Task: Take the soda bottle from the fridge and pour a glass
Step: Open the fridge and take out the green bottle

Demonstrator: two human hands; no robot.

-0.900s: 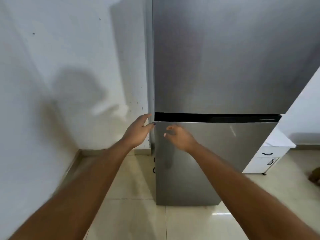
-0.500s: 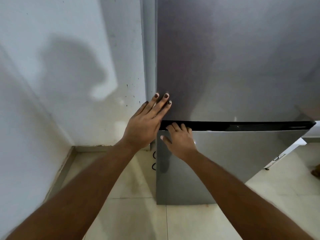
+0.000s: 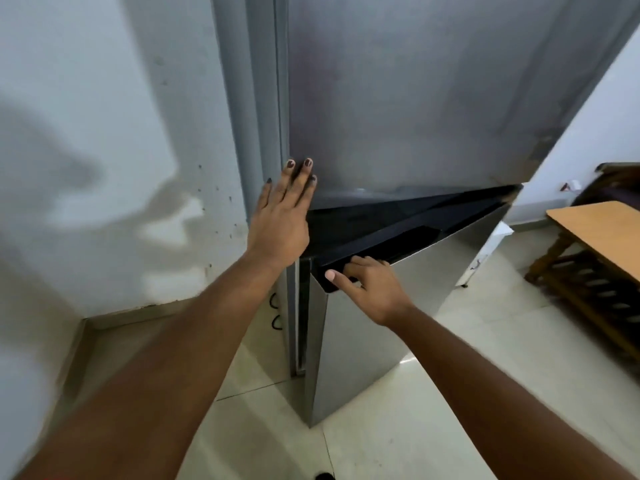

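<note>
A tall grey two-door fridge (image 3: 415,98) fills the upper middle of the head view. Its lower door (image 3: 374,334) stands ajar, swung out from the left side toward me. My right hand (image 3: 367,289) grips the black recessed handle (image 3: 398,247) along that door's top edge, fingers hooked in, thumb on the corner. My left hand (image 3: 280,216) lies flat with fingers apart against the lower left corner of the upper door. The narrow gap shows nothing of the fridge's inside. No soda bottle or glass is visible.
A white wall (image 3: 104,133) runs close along the fridge's left side. A wooden table (image 3: 599,230) with a slatted lower shelf stands at the right. A white cabinet (image 3: 491,247) shows behind the open door. Pale floor tiles (image 3: 415,427) lie below.
The lower door was closed; now it has swung out toward me with my right hand on its handle. My left hand stayed pressed on the upper door. The view shifted, revealing the wooden table.
</note>
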